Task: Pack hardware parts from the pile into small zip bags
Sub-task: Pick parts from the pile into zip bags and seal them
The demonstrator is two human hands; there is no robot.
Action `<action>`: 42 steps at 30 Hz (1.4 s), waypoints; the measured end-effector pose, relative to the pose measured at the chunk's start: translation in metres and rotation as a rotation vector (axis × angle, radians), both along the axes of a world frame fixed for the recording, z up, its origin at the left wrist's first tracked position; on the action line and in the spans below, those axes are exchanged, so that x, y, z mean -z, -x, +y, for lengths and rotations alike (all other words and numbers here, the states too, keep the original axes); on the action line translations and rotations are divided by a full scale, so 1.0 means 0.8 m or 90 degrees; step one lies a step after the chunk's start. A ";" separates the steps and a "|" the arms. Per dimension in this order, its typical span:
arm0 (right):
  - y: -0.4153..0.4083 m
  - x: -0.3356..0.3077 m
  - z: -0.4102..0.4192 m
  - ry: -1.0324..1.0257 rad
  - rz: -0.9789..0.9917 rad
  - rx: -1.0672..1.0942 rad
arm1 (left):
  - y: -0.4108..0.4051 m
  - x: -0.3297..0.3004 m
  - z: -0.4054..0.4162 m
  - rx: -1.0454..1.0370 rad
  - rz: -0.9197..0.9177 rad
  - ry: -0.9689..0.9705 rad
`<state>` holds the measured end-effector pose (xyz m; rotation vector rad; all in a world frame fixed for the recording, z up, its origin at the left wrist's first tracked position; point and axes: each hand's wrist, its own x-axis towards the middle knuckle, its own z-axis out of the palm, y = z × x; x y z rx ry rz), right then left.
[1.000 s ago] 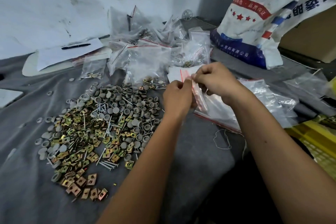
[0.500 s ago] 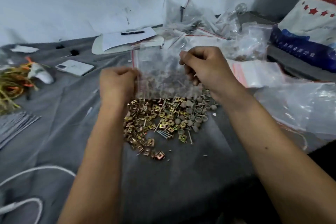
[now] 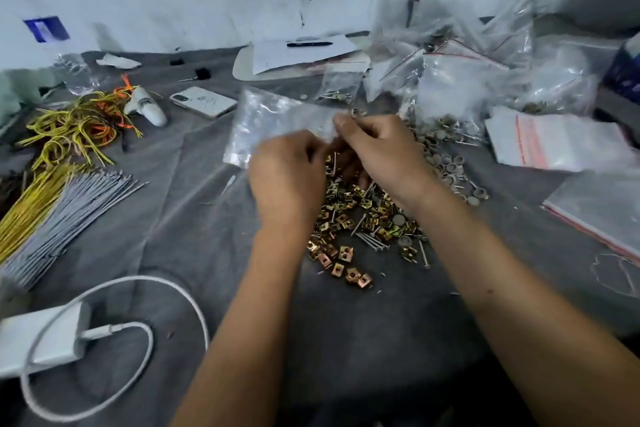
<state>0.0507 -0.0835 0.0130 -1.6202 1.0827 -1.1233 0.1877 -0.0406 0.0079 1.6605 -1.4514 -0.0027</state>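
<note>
Head cam has us looking down at a grey cloth-covered table (image 3: pixel 180 218), and honestly we can't read a single bit of writing anywhere. We see a blue label (image 3: pixel 46 29) on the wall at the far left, but it's just a blur, and the sheet of paper (image 3: pixel 298 52) under the pen (image 3: pixel 309 44) near the far edge shows no text we can make out.

Both hands are up over the hardware pile (image 3: pixel 374 215), which sits mid-table. Our left hand (image 3: pixel 287 180) has its fingers curled in, pinching the near corner of a small clear zip bag (image 3: pixel 277 121), and our right hand (image 3: pixel 377 149) pinches the bag's right edge between thumb and curled fingers. The bag hangs in the air, stretching away toward the far left, motion-blurred, so we can't tell if it's open or what's in it. The hands hide the middle of the pile.

At the far right sits a heap of filled bags (image 3: pixel 450 73), all glare. A stack of empty zip bags (image 3: pixel 554 142) with red strips lies by the right edge. Cable ties (image 3: pixel 65 204) get cut off at the left edge, with a phone (image 3: pixel 202 101) beyond them and a white charger (image 3: pixel 45 340) at the near left corner.
</note>
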 end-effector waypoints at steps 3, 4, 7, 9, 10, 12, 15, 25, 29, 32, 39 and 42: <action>0.010 0.020 -0.010 0.029 0.078 0.062 | 0.016 0.020 -0.001 0.022 -0.064 -0.043; 0.012 0.026 -0.013 0.042 0.104 0.079 | 0.018 0.025 -0.004 0.028 -0.083 -0.034; 0.018 0.041 -0.019 0.025 0.109 0.095 | 0.021 0.032 -0.006 0.032 -0.103 -0.011; 0.024 0.046 -0.019 -0.048 0.029 0.045 | 0.020 0.039 -0.007 0.033 -0.074 -0.021; 0.028 0.046 -0.019 -0.078 0.000 0.023 | 0.020 0.042 -0.007 0.033 -0.064 -0.022; 0.032 0.046 -0.019 -0.096 -0.027 0.010 | 0.020 0.049 -0.006 0.035 -0.056 -0.009; 0.033 0.044 -0.018 -0.066 -0.034 0.038 | 0.022 0.052 -0.008 0.063 -0.026 0.020; 0.032 0.045 -0.016 -0.032 -0.081 0.051 | 0.024 0.054 -0.009 0.240 0.165 -0.018; 0.031 0.042 -0.013 -0.050 -0.122 0.030 | 0.027 0.054 -0.007 0.271 0.240 -0.032; 0.031 0.039 -0.009 -0.066 -0.157 0.012 | 0.027 0.054 -0.009 0.295 0.286 -0.039; 0.035 0.041 -0.009 -0.084 -0.138 -0.056 | 0.025 0.053 -0.010 0.251 0.256 0.010; 0.033 0.046 -0.010 -0.063 -0.089 -0.062 | 0.022 0.052 -0.010 0.232 0.220 0.019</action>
